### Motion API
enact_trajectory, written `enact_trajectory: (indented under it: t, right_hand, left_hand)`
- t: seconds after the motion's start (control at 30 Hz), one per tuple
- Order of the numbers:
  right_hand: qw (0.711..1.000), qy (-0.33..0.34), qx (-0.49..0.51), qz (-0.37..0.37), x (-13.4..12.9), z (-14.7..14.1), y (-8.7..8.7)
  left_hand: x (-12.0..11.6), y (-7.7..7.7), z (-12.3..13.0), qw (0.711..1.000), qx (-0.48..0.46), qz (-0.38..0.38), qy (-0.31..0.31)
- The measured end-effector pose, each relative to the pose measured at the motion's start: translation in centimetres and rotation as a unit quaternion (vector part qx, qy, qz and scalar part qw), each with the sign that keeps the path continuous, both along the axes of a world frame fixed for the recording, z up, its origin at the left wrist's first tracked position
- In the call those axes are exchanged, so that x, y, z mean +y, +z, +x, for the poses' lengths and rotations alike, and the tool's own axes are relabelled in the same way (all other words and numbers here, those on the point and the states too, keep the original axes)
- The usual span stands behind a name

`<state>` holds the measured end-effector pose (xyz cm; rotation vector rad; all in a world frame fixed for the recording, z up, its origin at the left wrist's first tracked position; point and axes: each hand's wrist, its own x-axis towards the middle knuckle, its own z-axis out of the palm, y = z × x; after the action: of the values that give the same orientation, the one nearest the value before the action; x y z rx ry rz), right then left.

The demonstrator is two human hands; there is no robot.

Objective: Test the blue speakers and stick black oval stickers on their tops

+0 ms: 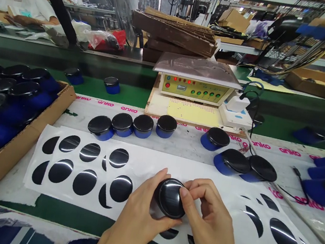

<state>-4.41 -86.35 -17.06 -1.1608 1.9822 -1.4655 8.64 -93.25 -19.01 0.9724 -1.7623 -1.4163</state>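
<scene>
My left hand (pixel 144 213) is wrapped round the side of a round black-topped case (pixel 171 199), its thumb below and fingers behind. My right hand (pixel 208 216) is closed at the right edge of the same case, thumb pressed on the rim of the glossy top. Whether a separate sticker lies under that thumb, I cannot tell. Beneath both hands are white sheets (pixel 174 162) of round black stickers (pixel 84 182), some sheets overlapping. Behind them stands a row of blue cases with black tops (pixel 166 126), and more (pixel 232 162) stand at the right.
A cardboard box (pixel 19 143) full of blue cases is at left. A yellow control unit (pixel 194 89) with red lights stands behind, beside a white plug adapter (pixel 238 104). A cable (pixel 303 218) crosses the right side. A green conveyor (pixel 133 93) carries several cases. Another person (pixel 30 4) sits far left.
</scene>
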Motion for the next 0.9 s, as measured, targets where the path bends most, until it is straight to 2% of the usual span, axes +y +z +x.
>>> enact_trajectory:
  t: [0.1,0.17,0.27,0.37,0.47,0.57,0.67,0.73,0.8,0.83,0.9]
  right_hand:
    - [1.000,-0.002,0.028,0.000,-0.1,0.0,0.0]
    - [0.999,0.000,0.050,-0.004,-0.1,0.1,-0.1]
    - [0.996,-0.003,0.094,0.012,0.3,0.2,-0.2]
    - [0.978,-0.004,0.192,0.079,1.0,-1.2,0.6]
    - [0.940,-0.020,0.322,0.109,0.5,-5.1,2.5]
    - [0.881,-0.010,0.461,0.111,-2.0,-10.5,4.4]
    - [0.821,0.107,0.525,0.198,-5.2,-14.8,5.0]
    - [0.806,0.173,0.520,0.223,-6.8,-16.0,4.8]
    - [0.807,0.205,0.510,0.217,-7.6,-16.0,4.7]
    - [0.808,0.215,0.506,0.211,-7.7,-15.8,4.7]
    - [0.809,0.241,0.498,0.200,-7.6,-15.1,4.9]
  left_hand:
    - [-0.3,-0.5,0.4,0.993,-0.042,-0.095,-0.061]
    - [-0.5,-0.8,0.6,0.976,-0.063,-0.186,-0.097]
    - [-0.6,-1.0,0.7,0.944,-0.086,-0.302,-0.106]
    - [-0.4,-0.4,0.6,0.916,-0.143,-0.355,-0.119]
    - [-0.3,0.7,0.3,0.888,-0.208,-0.383,-0.145]
    - [-0.1,1.4,-0.2,0.847,-0.251,-0.439,-0.164]
    - [0.1,1.5,-0.5,0.784,-0.277,-0.526,-0.177]
    - [-0.2,1.6,-0.4,0.738,-0.279,-0.588,-0.175]
    - [-1.8,2.3,-0.5,0.708,-0.277,-0.626,-0.174]
    - [-3.2,3.1,-0.7,0.706,-0.277,-0.630,-0.168]
    - [-7.6,5.3,-1.4,0.730,-0.301,-0.599,-0.133]
